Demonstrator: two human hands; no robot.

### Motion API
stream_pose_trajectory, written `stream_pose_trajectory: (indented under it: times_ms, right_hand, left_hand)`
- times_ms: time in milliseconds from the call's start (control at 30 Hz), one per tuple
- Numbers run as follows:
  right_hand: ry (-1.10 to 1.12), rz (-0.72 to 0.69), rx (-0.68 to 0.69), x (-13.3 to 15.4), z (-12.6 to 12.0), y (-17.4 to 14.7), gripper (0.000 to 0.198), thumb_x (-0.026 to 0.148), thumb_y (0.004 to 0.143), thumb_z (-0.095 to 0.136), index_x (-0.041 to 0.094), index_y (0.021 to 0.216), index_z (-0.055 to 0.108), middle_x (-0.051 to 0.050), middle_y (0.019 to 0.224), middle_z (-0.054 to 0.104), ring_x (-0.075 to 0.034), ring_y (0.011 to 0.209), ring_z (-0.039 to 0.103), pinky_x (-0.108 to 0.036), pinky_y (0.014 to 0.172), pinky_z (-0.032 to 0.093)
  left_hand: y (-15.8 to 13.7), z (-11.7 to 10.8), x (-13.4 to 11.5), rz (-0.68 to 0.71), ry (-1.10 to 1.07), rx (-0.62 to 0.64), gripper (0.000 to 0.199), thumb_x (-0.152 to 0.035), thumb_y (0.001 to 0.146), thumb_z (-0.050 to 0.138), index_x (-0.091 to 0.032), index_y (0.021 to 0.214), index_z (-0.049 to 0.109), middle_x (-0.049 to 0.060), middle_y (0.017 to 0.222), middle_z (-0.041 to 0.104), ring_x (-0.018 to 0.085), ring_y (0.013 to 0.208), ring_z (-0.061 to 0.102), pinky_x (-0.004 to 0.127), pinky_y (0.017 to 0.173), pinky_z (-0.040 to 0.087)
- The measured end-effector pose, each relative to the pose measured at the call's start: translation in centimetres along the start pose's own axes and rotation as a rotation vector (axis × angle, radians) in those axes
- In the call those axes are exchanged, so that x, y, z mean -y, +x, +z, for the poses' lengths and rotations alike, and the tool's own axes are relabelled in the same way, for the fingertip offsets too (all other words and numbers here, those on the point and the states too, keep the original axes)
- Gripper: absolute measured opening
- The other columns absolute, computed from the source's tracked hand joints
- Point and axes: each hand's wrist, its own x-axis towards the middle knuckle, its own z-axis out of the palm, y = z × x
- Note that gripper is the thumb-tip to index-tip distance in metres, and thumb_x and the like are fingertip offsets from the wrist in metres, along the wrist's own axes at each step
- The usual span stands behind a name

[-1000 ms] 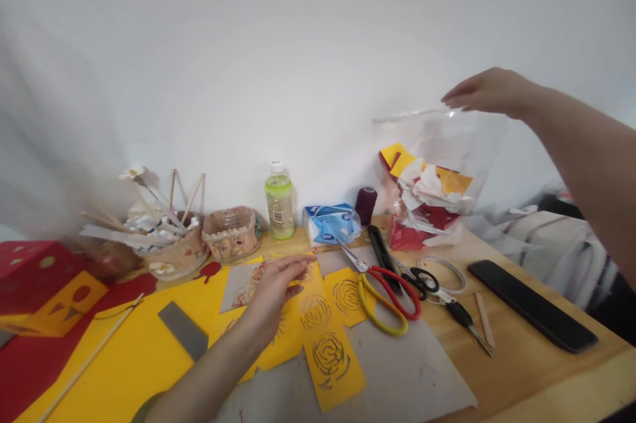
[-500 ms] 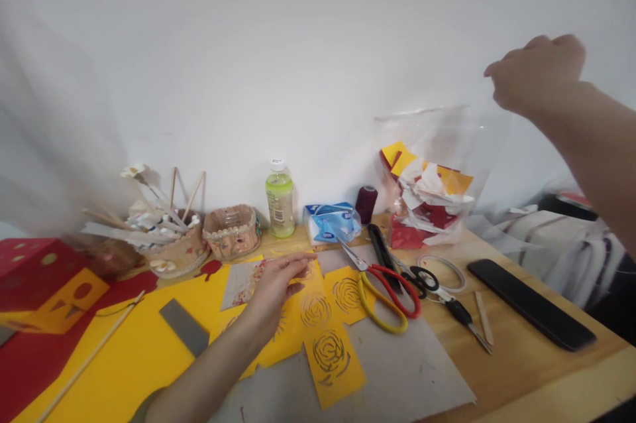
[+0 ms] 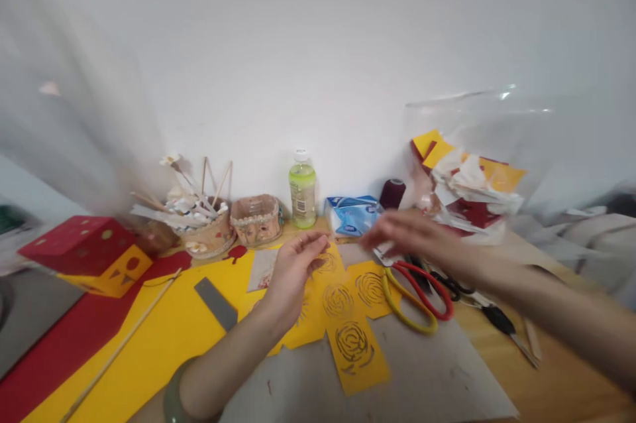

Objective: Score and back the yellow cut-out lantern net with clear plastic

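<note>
My left hand (image 3: 297, 272) hovers over the yellow paper cutouts, thumb and fingertips pinched together. Whatever sits in that pinch, if anything, is too small to make out. Under and beside it lies a cross-shaped yellow paper piece (image 3: 358, 358) with rose patterns cut through it. My right hand (image 3: 400, 235) is smeared by motion, fingers pointing left, above the scissors with red and yellow handles (image 3: 431, 326). Its grip is not clear. A grey board (image 3: 318, 390) lies beneath the cutouts.
Behind stand a drink bottle (image 3: 303, 194), a tissue pack (image 3: 352, 214), a dark thread spool (image 3: 392, 193) and a bag of paper scraps (image 3: 477, 178). Left are a red-and-yellow box (image 3: 89, 254), a stick (image 3: 124, 343), a grey strip (image 3: 216, 303) and small baskets (image 3: 256, 221).
My right hand has swung down and left from high at the right, coming close to my left hand. My left hand stays over the cutouts, still pinched. The view has shifted leftward.
</note>
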Motion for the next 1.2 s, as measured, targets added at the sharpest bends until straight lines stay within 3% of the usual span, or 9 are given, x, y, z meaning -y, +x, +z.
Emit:
stream_pose_trajectory:
  times_ms: [67,167,367,500,600,700,800,967,1200]
  right_hand:
    - [0.308,0.047,0.123,-3.2,4.1,-0.1,0.043,0.062,0.081,0.049,0.023,0.095,0.061,-0.008,0.116,0.063,-0.024,0.114,0.056,-0.045,0.097,0.043]
    - [0.827,0.079,0.299,-5.5,7.2,0.3,0.039,0.057,0.079,0.057,0.020,0.090,0.057,-0.010,0.118,0.063,-0.022,0.117,0.054,-0.044,0.104,0.034]
    - [0.997,0.110,0.327,-5.5,7.2,1.0,0.024,0.030,0.072,0.073,0.021,0.089,0.058,-0.006,0.106,0.068,-0.013,0.097,0.064,-0.028,0.091,0.044]
    - [0.749,0.134,0.257,-5.2,5.6,1.3,0.031,0.030,0.064,0.077,0.020,0.086,0.057,-0.006,0.102,0.068,-0.015,0.095,0.063,-0.032,0.091,0.044]
    - [0.386,0.102,0.153,-5.1,4.0,2.2,0.032,0.035,0.062,0.077,0.022,0.083,0.057,-0.006,0.100,0.067,-0.021,0.098,0.061,-0.039,0.090,0.044]
    - [-0.066,-0.008,0.025,-5.9,2.8,3.8,0.033,0.040,0.065,0.073,0.024,0.091,0.061,-0.007,0.106,0.065,-0.027,0.104,0.057,-0.046,0.094,0.041]
    - [-0.361,-0.110,-0.013,-7.8,2.6,5.6,0.033,0.039,0.068,0.070,0.025,0.097,0.061,-0.007,0.110,0.065,-0.029,0.104,0.058,-0.048,0.093,0.042]
    - [-0.623,-0.310,0.045,-10.1,3.2,7.4,0.029,0.023,0.075,0.061,0.021,0.103,0.059,-0.009,0.119,0.061,-0.025,0.109,0.057,-0.043,0.092,0.046]
    - [-0.651,-0.482,0.087,-11.1,3.4,8.1,0.030,0.022,0.077,0.063,0.019,0.107,0.063,-0.009,0.118,0.062,-0.022,0.114,0.055,-0.038,0.093,0.047]
  left_hand:
    - [-0.2,0.2,-0.1,0.025,-0.042,-0.006,0.021,-0.032,0.061,0.076,-0.017,0.074,0.067,0.002,0.079,0.060,0.012,0.077,0.052,0.022,0.069,0.039]
    - [-0.5,0.5,0.3,0.019,-0.081,0.002,0.021,-0.031,0.060,0.077,-0.017,0.072,0.066,0.001,0.078,0.061,0.012,0.077,0.053,0.023,0.073,0.040]
    - [-0.7,0.4,0.5,-0.059,-0.139,0.053,0.018,-0.024,0.056,0.077,-0.017,0.069,0.067,0.000,0.076,0.060,0.012,0.073,0.052,0.024,0.073,0.039]
    - [0.0,-0.5,-1.1,-0.071,-0.189,0.123,0.010,-0.022,0.062,0.070,-0.017,0.070,0.067,0.002,0.081,0.061,0.014,0.081,0.054,0.024,0.075,0.041]
    - [1.0,-1.9,-2.4,0.041,-0.130,0.068,0.012,-0.029,0.070,0.061,-0.018,0.073,0.067,0.004,0.085,0.063,0.018,0.089,0.055,0.028,0.079,0.042]
    - [1.7,-3.7,-1.8,0.158,0.339,0.022,0.008,-0.025,0.072,0.062,-0.019,0.072,0.068,0.005,0.082,0.065,0.020,0.084,0.057,0.032,0.080,0.043]
    - [1.6,-5.4,0.5,0.271,0.810,0.201,0.012,-0.021,0.077,0.058,-0.022,0.072,0.069,0.006,0.081,0.066,0.023,0.084,0.058,0.038,0.084,0.043]
    - [0.8,-7.5,4.9,0.679,1.466,0.438,0.020,-0.015,0.086,0.048,-0.014,0.095,0.066,0.011,0.100,0.065,0.027,0.097,0.057,0.042,0.082,0.049]
    - [0.8,-7.7,5.7,0.977,1.757,0.478,0.021,-0.013,0.088,0.045,-0.008,0.102,0.060,0.010,0.097,0.063,0.023,0.090,0.058,0.037,0.075,0.055]
